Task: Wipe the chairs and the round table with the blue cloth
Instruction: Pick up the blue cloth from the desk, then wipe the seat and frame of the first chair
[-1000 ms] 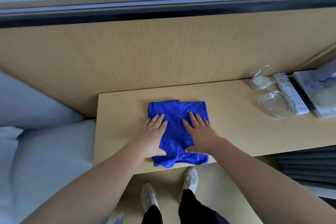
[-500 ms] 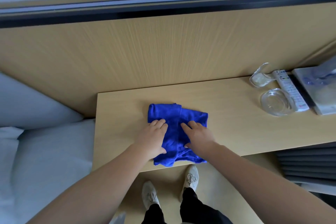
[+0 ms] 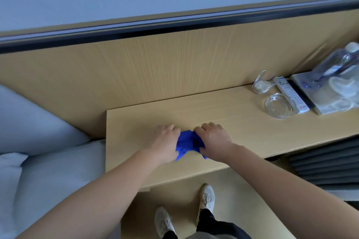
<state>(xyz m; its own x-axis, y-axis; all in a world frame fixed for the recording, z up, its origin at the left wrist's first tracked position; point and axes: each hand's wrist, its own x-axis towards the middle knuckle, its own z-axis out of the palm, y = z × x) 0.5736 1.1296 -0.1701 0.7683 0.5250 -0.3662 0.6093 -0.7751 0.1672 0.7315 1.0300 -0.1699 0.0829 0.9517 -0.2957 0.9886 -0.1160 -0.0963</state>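
Spread flat on the blue cloth [image 3: 187,142] a second ago, now curled and gripping it: left hand [image 3: 167,141] and right hand [image 3: 213,139]. Drawn closer together. Bunched into a small wad between the fingers [image 3: 209,127], no longer lying folded wide on the surface [image 3: 242,132].

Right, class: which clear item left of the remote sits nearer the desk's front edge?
The round glass dish; the other clear piece stands behind it, nearer the back panel.
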